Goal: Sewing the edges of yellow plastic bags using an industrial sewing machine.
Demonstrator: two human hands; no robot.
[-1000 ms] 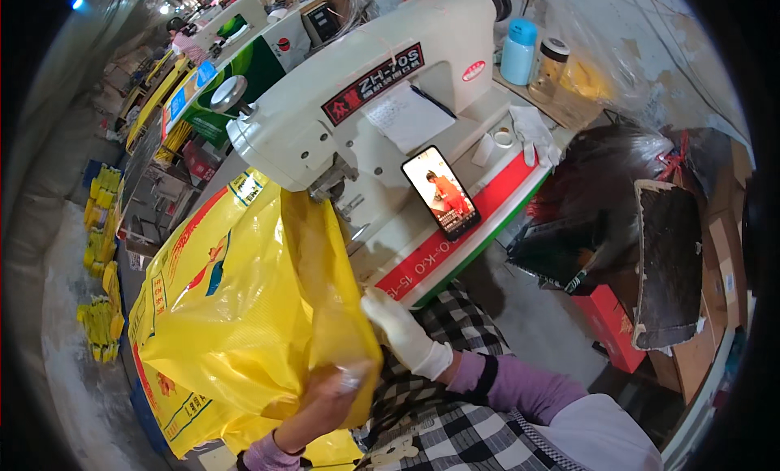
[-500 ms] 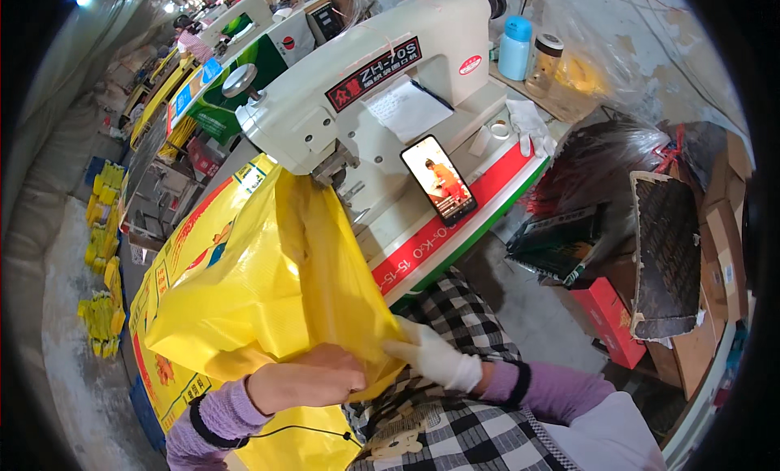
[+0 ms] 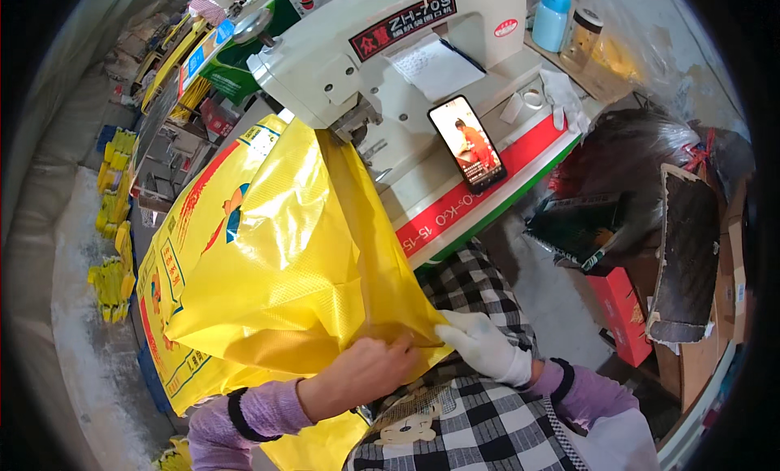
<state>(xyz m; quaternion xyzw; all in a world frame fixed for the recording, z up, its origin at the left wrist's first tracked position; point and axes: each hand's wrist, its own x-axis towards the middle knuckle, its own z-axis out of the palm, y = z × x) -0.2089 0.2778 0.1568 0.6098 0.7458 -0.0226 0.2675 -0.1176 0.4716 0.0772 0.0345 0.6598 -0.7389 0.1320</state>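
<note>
A large yellow printed woven bag drapes from under the head of a cream industrial sewing machine down to my lap. Its upper edge lies at the needle area. My left hand, bare, is closed on the bag's near edge, its fingertips partly hidden against the yellow fold. In a white glove, my right hand pinches the bag's right corner just beside it. The two hands are a short way apart, with the edge stretched between them.
On the machine table, a phone with a lit screen leans near the red and green front edge. Behind it lie a paper sheet, a tape roll and a white glove. A blue bottle and a jar stand farther back. Cardboard and a red box are at right.
The view has shifted, so the machine sits higher and farther right. My left hand has moved right along the bag's edge, close to the gloved right hand, and the bag's front is spread flatter.
</note>
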